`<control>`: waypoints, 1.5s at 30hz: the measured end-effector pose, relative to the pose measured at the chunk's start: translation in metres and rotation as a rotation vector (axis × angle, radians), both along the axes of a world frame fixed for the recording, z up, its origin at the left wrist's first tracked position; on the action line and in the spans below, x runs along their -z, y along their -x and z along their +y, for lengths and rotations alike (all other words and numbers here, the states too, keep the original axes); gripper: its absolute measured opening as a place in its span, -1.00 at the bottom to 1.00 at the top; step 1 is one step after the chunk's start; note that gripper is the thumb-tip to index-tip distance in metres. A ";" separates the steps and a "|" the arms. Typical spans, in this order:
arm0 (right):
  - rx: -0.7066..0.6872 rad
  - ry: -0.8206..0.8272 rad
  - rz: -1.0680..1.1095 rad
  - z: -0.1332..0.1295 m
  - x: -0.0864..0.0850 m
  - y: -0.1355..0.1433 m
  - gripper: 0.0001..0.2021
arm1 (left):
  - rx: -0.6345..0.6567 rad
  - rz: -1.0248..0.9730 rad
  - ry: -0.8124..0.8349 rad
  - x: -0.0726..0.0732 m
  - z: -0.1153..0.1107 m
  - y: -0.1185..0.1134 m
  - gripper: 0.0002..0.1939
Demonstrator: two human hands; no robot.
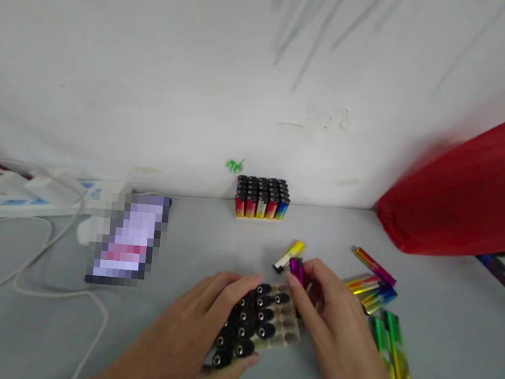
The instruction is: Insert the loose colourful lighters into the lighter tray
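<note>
My left hand (196, 326) is wrapped around the left side of a pale plastic tray (290, 337) partly filled with upright lighters. Their black tops (246, 330) face up, and several empty round slots show on the tray's right side. Between the thumb and fingers of my right hand (330, 314) is a shiny purple lighter (297, 269), held just above the tray's back right corner. A yellow and white lighter (289, 256) lies on the table just behind it. My right hand hides the purple lighter's lower part.
A full block of lighters (263, 199) stands against the wall. Loose lighters lie at the right: red-purple (375, 266), multicoloured (378, 298) and green (397, 349). A red bag (459, 196) stands back right. At left are a blurred-out phone (128, 240), power strip (53, 192) and white cables (53, 293).
</note>
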State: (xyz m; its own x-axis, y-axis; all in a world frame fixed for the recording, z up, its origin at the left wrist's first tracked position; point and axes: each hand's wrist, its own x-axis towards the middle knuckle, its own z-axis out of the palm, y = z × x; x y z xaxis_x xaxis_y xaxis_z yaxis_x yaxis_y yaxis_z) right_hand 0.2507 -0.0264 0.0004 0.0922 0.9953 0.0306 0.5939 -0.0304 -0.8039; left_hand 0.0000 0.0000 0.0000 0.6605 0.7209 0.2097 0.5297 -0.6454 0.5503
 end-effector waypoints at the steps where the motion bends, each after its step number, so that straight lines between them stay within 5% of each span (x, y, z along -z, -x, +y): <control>1: -0.002 0.016 0.137 0.001 -0.004 0.001 -0.65 | 0.000 0.005 0.003 0.001 0.000 0.000 -0.05; 6: 0.005 0.129 0.656 0.007 -0.017 0.005 -0.57 | -0.007 0.006 -0.032 0.006 0.000 0.003 -0.01; 14: 0.110 0.113 0.958 0.007 -0.008 0.002 -0.61 | -0.020 0.012 -0.069 0.008 -0.002 0.006 0.00; 18: 0.025 0.171 1.124 0.009 -0.013 0.001 -0.65 | -0.022 0.002 -0.066 0.007 -0.003 0.004 -0.02; 25: -0.087 0.358 1.210 0.011 -0.012 -0.001 -0.35 | -0.019 0.013 -0.071 0.010 -0.001 0.004 0.00; 31: -0.106 0.356 1.257 0.010 0.001 0.003 -0.45 | -0.027 -0.024 -0.064 0.012 -0.002 0.004 -0.04; 45: -0.080 0.342 1.326 0.011 -0.003 0.005 -0.41 | -0.022 0.006 -0.033 0.009 -0.001 0.004 -0.01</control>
State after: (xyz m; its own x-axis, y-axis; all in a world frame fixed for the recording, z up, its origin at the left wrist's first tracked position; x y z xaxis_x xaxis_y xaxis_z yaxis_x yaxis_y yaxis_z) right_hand 0.2455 -0.0156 0.0030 -0.1976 0.9393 -0.2803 -0.5980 -0.3421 -0.7248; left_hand -0.0035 -0.0010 -0.0093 0.6461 0.7277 0.2301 0.5468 -0.6516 0.5258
